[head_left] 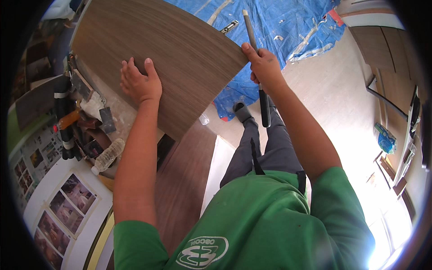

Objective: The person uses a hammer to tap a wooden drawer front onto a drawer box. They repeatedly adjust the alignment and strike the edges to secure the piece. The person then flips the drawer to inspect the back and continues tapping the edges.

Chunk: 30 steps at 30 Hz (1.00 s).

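Observation:
A large brown wood-grain panel (180, 49) spans the space before me, its near corner pointing toward my body. My left hand (143, 84) rests on its face, fingers stretched and thumb apart, holding nothing. Beside the panel's right corner, my right hand (265, 67) is closed around a long file (264, 110), a narrow grey blade with a black handle. The blade's pale tip points away from me and the handle hangs toward my legs. My grip hides the middle of the file. A metal hinge or slide fitting (230, 27) sticks out past the panel's far right edge.
Blue sheeting (288, 27) covers the floor beyond the panel. At left, a clear plastic bottle (108, 156) lies among tools and an orange-filled bottle (68, 120). Another brown board (186, 180) is below the panel. Brown boards (382, 49) stand at right, near a blue packet (385, 137).

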Tool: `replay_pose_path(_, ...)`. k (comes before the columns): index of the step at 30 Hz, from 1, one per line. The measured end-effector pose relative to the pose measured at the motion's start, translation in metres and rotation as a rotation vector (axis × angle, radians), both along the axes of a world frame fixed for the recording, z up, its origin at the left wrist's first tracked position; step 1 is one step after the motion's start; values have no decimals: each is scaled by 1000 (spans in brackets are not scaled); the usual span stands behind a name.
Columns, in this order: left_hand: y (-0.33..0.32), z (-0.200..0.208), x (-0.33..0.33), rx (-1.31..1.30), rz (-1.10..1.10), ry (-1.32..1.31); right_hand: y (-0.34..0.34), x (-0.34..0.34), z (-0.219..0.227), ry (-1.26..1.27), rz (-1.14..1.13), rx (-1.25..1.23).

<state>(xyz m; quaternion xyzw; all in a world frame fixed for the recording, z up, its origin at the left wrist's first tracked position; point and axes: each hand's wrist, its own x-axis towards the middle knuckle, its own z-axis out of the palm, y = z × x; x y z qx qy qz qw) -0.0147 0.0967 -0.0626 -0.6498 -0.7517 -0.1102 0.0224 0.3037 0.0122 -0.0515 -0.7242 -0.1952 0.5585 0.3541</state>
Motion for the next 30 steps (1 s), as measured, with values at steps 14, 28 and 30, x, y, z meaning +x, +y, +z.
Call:
replay_pose_path(14,-1,0,0,-18,8,-24,-91,-9,-2,82,-89,87)
replay_pose_path(28,0,0,-1,-7,-11,-17,-83,-33,-16,-57,33,118)
replay_pose_path(30,0,1,0,-18,3,-24,-95,-36,-15,-103,125,133)
